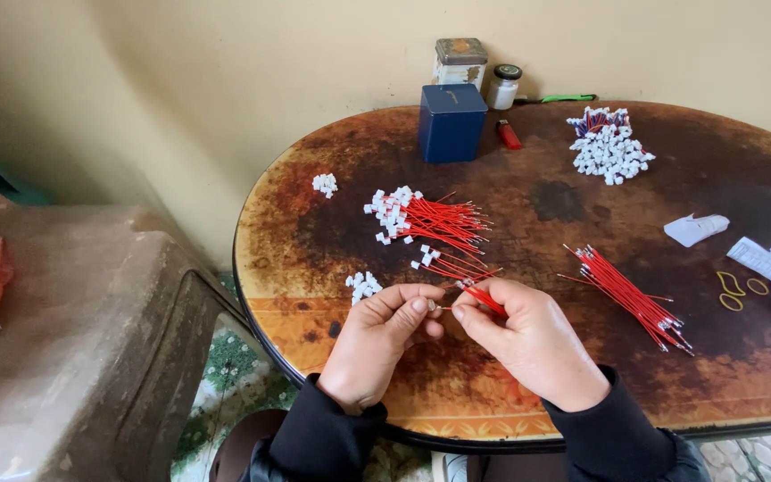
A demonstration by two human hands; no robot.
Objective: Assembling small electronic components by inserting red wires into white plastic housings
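Head view: both hands work close together over the near edge of a round brown table [582, 393]. The right hand [528, 344] pinches a thin red wire [485, 299] between thumb and forefinger, its bare metal tip pointing left. The left hand [381, 335] is closed, fingertips pinched just at that tip; what it holds is too small to tell. The wire looks light and limp, likely to bend, so a grip near the tip suits it best. Finished wires with white plugs [426, 219] lie just beyond, loose plugs [364, 286] near the left hand, a bare wire bundle [626, 295] to the right.
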